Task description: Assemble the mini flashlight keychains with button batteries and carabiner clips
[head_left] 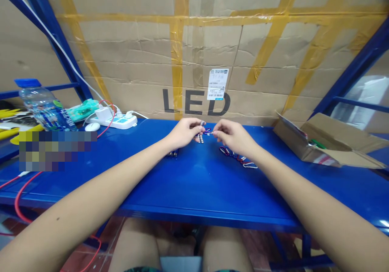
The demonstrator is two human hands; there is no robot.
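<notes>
My left hand (189, 132) is closed around a short silver, bead-like strip (200, 137), whose end hangs below the fingers. Between the two hands is a small purple-blue carabiner (207, 131), its far end pinched in the fingertips of my right hand (229, 134). Whether the strip and the carabiner are joined is too small to tell. Several carabiners (238, 157) in blue, red and silver lie in a row on the table under my right wrist. Small dark and shiny pieces (173, 153) lie beside my left forearm, partly hidden by it.
An open cardboard box (291, 142) with something green inside stands at the right of the blue table (194, 191). At the left are a water bottle (45, 106), a white power strip (121, 121) and red cables. A large taped carton (136, 61) walls off the back.
</notes>
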